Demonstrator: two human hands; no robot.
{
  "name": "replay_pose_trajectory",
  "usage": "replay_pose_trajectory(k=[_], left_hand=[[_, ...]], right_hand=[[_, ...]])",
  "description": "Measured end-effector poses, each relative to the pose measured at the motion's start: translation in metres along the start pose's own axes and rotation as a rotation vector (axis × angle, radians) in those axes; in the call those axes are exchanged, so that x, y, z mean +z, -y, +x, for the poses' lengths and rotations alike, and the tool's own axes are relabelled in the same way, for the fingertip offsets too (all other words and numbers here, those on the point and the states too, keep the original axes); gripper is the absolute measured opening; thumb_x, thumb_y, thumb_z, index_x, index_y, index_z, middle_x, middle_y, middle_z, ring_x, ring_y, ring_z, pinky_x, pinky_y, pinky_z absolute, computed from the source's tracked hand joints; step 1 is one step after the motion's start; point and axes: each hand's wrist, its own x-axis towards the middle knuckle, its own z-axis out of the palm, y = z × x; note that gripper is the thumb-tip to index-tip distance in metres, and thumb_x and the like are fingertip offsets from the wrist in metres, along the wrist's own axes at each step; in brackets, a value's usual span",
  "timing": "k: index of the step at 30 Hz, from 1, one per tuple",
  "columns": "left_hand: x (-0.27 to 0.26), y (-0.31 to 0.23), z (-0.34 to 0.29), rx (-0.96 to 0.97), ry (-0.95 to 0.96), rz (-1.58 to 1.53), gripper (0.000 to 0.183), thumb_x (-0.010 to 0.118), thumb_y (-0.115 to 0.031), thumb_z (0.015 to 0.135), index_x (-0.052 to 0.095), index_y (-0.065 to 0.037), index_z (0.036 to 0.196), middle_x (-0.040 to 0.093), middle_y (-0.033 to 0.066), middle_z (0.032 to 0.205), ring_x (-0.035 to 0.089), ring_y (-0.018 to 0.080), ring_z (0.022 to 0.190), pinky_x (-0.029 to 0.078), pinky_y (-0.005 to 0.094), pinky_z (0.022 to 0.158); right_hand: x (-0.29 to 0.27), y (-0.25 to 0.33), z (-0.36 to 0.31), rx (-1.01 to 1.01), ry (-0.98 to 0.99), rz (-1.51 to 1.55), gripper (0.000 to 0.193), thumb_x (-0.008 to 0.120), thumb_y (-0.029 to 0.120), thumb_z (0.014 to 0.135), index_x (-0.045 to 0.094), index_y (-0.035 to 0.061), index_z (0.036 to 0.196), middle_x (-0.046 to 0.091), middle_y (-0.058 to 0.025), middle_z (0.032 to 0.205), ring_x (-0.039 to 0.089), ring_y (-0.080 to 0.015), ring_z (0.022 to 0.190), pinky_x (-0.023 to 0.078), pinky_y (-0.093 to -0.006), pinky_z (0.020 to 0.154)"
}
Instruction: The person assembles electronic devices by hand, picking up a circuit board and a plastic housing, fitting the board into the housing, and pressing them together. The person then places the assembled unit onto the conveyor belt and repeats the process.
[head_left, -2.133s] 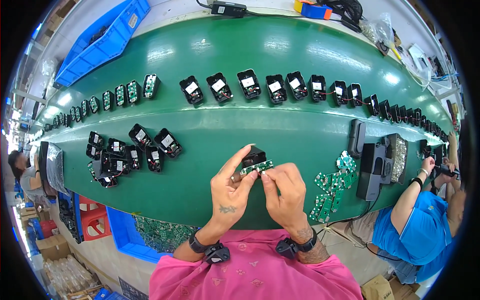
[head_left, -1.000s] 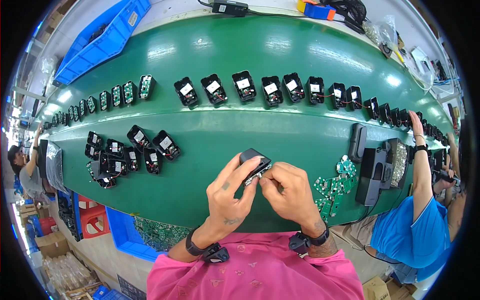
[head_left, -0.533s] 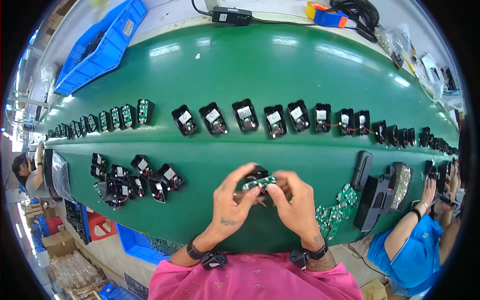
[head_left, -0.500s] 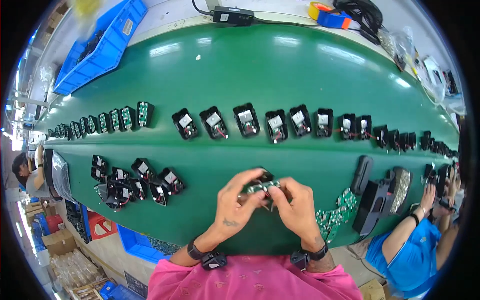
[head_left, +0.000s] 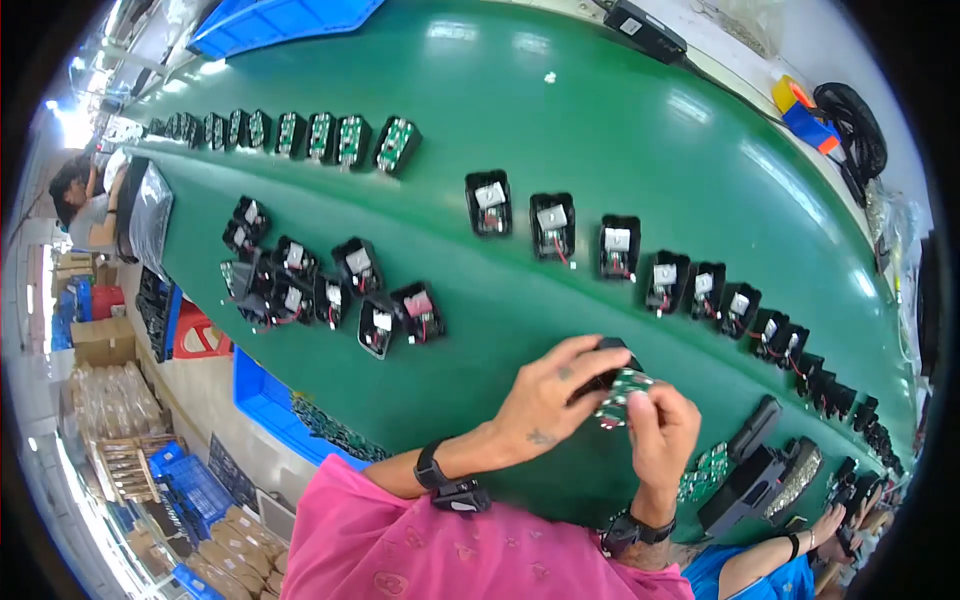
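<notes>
My left hand (head_left: pixel 552 396) is closed round a black plastic housing (head_left: pixel 618 350), much of it hidden by the fingers. In a pinch between thumb and fingers, my right hand (head_left: pixel 662 432) has a green circuit board (head_left: pixel 625 388), tilted against the near side of that housing. Whether the two are joined by a wire I cannot tell. To the right of my right hand lies a pile of loose green circuit boards (head_left: pixel 708 470). Left of my hands is a cluster of open black housings (head_left: pixel 358 262) with pale blocks and red wires inside.
Across the green bench (head_left: pixel 480 330) runs a row of open housings (head_left: pixel 553 222); farther left, housings (head_left: pixel 397 145) carry green boards on top. A black device (head_left: pixel 745 488) stands at right, near a co-worker's arm (head_left: pixel 775 560). Blue bins (head_left: pixel 275 400) sit below the bench edge.
The view has turned, so the bench appears slanted. The circuit board, earlier held flat between both hands, is now tilted in my right hand, while the housing stays in my left.
</notes>
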Motion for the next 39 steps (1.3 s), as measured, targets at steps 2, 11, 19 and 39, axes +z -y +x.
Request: replay_pose_trajectory(k=[2,11,19,39], left_hand=[[-0.005,-0.01,-0.008,0.06,-0.062,0.063,0.05,0.064,0.011,0.077,0.068,-0.011,0.122,0.063,0.0168,0.126,0.07,0.0273,0.097,0.059,0.0321,0.076],[-0.02,-0.034,-0.049,0.02,-0.173,-0.011,0.046,0.055,0.011,0.085,0.063,-0.005,0.128,0.067,0.0207,0.117,0.071,0.0299,0.095,0.058,0.0343,0.077],[-0.044,-0.043,-0.049,-0.144,0.032,-0.565,0.047,0.053,0.007,0.092,0.051,-0.002,0.138,0.063,0.0153,0.124,0.07,0.0139,0.085,0.059,0.0267,0.073],[-0.078,-0.033,-0.036,-0.18,-0.196,-0.344,0.028,0.051,-0.011,0.101,0.054,0.0,0.127,0.069,0.0154,0.101,0.072,0.019,0.064,0.056,0.0263,0.049]], right_hand=[[0.005,0.008,-0.009,-0.073,0.143,-0.078,0.021,0.069,0.007,0.086,0.056,-0.0014,0.071,0.053,-0.0067,0.059,0.047,-0.0147,0.051,0.036,-0.0307,0.05],[0.028,0.044,-0.04,-0.233,-0.066,-0.114,0.019,0.071,0.011,0.089,0.066,-0.0012,0.075,0.057,-0.0075,0.059,0.048,-0.0151,0.048,0.036,-0.0302,0.046],[0.034,0.045,-0.034,-0.234,-0.089,-0.306,0.022,0.073,0.014,0.088,0.064,-0.0019,0.076,0.054,-0.0047,0.056,0.046,-0.0104,0.049,0.036,-0.0278,0.047],[0.076,0.073,0.008,-0.18,0.292,0.003,0.04,0.057,0.003,0.094,0.056,0.0051,0.134,0.069,-0.0072,0.092,0.06,-0.0105,0.075,0.053,-0.0294,0.071]])
